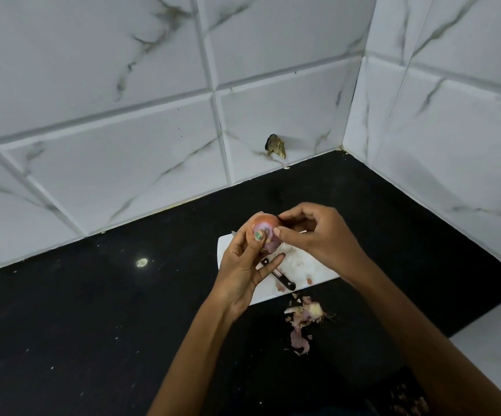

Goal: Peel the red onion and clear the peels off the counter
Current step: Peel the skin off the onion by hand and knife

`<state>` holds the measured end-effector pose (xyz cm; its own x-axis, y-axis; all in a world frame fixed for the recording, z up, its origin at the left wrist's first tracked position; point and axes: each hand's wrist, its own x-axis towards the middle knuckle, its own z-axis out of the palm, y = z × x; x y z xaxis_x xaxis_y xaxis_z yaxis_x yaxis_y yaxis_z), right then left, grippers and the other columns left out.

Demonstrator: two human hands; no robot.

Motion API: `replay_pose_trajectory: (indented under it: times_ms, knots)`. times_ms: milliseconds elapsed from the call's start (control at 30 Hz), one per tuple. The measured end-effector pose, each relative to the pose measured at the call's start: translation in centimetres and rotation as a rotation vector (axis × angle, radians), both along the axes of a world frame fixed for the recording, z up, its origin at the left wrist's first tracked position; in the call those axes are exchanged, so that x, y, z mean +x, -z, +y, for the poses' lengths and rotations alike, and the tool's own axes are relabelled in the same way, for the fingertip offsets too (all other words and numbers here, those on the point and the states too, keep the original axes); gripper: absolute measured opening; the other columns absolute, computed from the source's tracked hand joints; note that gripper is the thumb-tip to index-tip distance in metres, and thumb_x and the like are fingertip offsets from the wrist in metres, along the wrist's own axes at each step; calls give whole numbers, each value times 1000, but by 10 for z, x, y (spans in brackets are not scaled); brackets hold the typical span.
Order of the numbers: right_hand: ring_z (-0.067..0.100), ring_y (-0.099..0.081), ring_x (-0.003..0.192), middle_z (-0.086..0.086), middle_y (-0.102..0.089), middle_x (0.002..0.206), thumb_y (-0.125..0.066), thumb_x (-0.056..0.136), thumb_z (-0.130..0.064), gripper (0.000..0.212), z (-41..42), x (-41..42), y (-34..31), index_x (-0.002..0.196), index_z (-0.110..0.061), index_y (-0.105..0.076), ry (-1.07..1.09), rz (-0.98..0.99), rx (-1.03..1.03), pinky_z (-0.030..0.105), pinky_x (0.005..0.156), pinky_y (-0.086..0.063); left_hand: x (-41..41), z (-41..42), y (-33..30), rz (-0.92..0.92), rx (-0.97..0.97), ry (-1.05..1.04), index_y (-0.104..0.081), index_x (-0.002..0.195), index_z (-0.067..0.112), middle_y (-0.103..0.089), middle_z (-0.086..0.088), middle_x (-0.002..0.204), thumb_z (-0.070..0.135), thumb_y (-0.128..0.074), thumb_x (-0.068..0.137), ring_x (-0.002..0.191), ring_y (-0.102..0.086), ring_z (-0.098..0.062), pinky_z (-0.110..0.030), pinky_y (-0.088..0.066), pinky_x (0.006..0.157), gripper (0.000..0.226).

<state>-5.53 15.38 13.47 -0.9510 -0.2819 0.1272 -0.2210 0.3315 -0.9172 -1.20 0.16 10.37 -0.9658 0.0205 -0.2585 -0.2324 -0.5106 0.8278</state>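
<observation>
Above the cutting board, our left hand grips the red onion; our right hand pinches its skin. Peeling continues; peels on the tabletop await clearing.

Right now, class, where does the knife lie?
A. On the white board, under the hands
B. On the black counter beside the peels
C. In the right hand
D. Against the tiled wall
A: the knife lies on the white board, partly hidden by the left hand, which holds the onion while the right hand picks at it; the peels lie on the counter past the board's edge.
</observation>
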Motion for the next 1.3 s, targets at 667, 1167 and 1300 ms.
replay_pose_trajectory:
  times_ms: [667,1167,1300]
  knots:
    - [11,-70,74,-1,-73,78,-79,67,-24,20,3,5,1,82,-13,-71,48,-57,17,34,73,-60,0,-6,9,52,-110,31,-54,132,14,-62,-13,127,33,-61,79,110,-65,-21,-30,-55,88,57]
    - [17,-71,73,11,-71,80,-65,85,-8,7,2,10,7,89,-5,-71,128,-139,-208,26,66,-58,0,1,8,16,-6,-50,-57,126,14,-62,-13,124,33,-64,74,103,-67,-18,-25,-57,78,56]
    - [15,-71,77,9,-72,86,-72,81,-11,12,2,13,9,92,-7,-70,66,-151,-240,24,66,-58,1,0,9,-45,80,-58,-58,122,6,-69,-9,109,30,-63,75,93,-69,-14,-24,-58,76,53]
